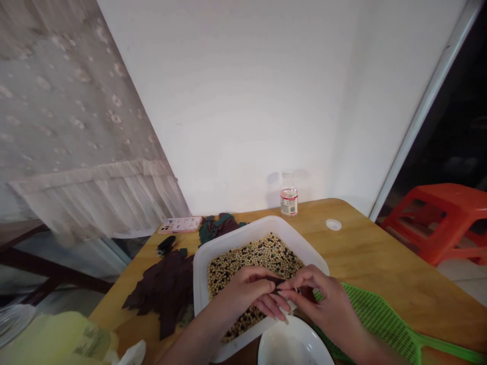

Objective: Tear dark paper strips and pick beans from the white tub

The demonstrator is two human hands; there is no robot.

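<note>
Over the front part of a white plastic tray, my left hand and my right hand meet with fingertips pinched together. Between them is a small dark piece, mostly hidden by the fingers, so its kind is unclear. Small round beads, mostly beige with some black, cover the tray's bottom. Just below my hands stands a white bowl. Dark brown flat scraps lie piled left of the tray, and dark green and brown scraps lie behind it.
A green fly swatter lies at right, partly under my right arm. Toward the wall are a clear bottle, a white lid, a phone and a black key fob. A yellowish container is front left; an orange stool stands right.
</note>
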